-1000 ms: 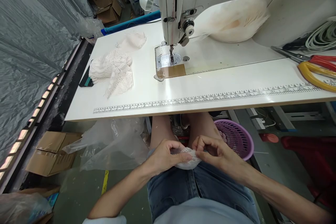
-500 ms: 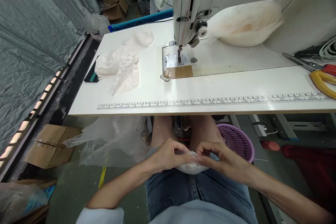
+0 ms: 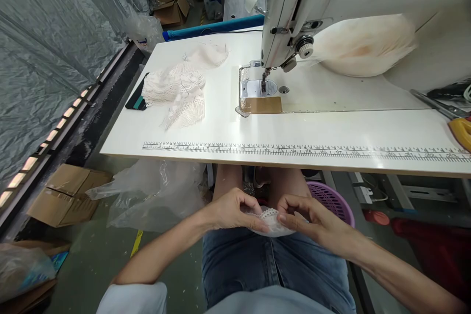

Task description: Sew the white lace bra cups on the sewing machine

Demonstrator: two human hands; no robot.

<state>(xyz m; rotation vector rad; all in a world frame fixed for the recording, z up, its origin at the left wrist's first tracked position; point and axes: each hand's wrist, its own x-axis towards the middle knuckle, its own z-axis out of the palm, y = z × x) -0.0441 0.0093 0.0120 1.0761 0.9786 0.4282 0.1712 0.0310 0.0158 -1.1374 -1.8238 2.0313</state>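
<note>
White lace-edged fabric piece sits over your blue denim shorts, pinched by your left hand and right hand as you seemingly adjust its rim, which calls for steady fingertips.

The left hand and right hand pinch 1 white lace piece between them. Beyond both hands, a white surface carries a sewing machine; a ruler scale runs along its near edge. Pale lace pieces lie beyond and left of the left hand, scissors far right of the right hand. A purple basket sits just beyond the right hand; clear plastic spreads left of the left.
</note>
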